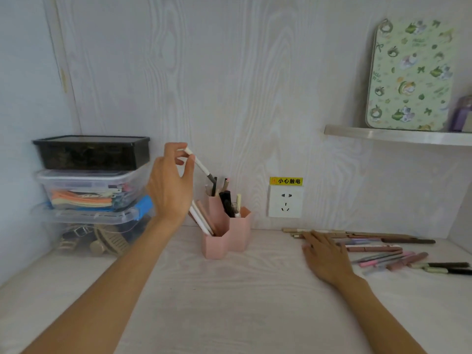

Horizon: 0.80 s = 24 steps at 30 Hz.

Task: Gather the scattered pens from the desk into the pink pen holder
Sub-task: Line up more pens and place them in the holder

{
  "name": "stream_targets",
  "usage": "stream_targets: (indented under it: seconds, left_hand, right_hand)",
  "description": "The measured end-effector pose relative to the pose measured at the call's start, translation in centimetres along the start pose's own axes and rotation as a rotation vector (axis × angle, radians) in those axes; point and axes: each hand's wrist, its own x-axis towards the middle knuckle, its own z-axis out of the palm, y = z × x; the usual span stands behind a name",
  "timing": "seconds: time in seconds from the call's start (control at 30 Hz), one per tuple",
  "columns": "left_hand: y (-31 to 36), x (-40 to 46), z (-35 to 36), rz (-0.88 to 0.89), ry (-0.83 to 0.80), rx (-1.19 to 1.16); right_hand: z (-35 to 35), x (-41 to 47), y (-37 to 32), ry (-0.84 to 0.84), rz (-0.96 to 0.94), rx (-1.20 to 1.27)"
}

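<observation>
The pink pen holder (224,238) stands at the back of the desk, with several pens upright or leaning in its compartments. My left hand (171,185) is raised to the left of it, pinching a white pen (201,166) by its upper end. That pen tilts down to the right, its dark tip at the mouth of the tallest rear compartment. My right hand (325,254) lies flat on the desk with fingers spread, its fingertips at the left ends of several scattered pens (383,249). These pens lie in a loose row toward the right wall.
Stacked plastic boxes (94,180) fill the left corner. A wall socket (285,204) with a yellow warning label sits behind the holder's right. A shelf (398,136) at upper right carries a green patterned case (410,75).
</observation>
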Motion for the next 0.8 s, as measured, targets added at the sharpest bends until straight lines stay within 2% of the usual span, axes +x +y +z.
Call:
stream_targets:
  seconds: [0.17,0.27,0.3,0.37,0.43,0.5,0.53,0.6,0.7,0.8]
  left_hand:
    - [-1.1,-1.1,2.4,0.009,-0.314,0.25]
    - [-1.4,-2.1,2.7,-0.009,-0.477,0.356]
    - [-1.3,-2.4,2.6,0.008,-0.45,0.37]
    - [-0.5,-3.4,2.1,0.055,-0.295,0.304]
    - [1.3,-4.9,1.5,0.118,-0.177,0.168]
    - [3.2,-7.0,1.4,0.22,-0.197,0.081]
    - [4.1,-8.2,1.7,0.288,-0.265,0.061]
    - [5.0,-10.4,2.8,0.382,-0.512,0.082]
    - [4.8,-13.1,5.3,0.321,-0.854,0.199]
    - [4.2,-14.7,6.7,0.279,-0.971,0.386]
  right_hand:
    - [-0.4,-0.2,-0.8,0.096,-0.133,0.013]
    - [-0.2,-0.1,-1.6,0.065,-0.285,0.084]
    - [-0.1,-0.3,-1.7,0.043,-0.327,0.154]
    - [-0.3,-0.6,-2.0,0.026,-0.362,0.34]
    - [-0.7,-0.6,-2.1,0.092,-0.33,0.457]
    - [-1.1,-0.4,-1.9,0.201,-0.232,0.46]
    - [-1.2,-0.3,-1.7,0.24,-0.178,0.432]
    - [-1.4,-0.3,-1.1,0.273,-0.103,0.349]
    - [-1.4,-0.3,-0.4,0.273,-0.033,0.254]
    - [-1.4,-0.3,0.1,0.244,0.002,0.262]
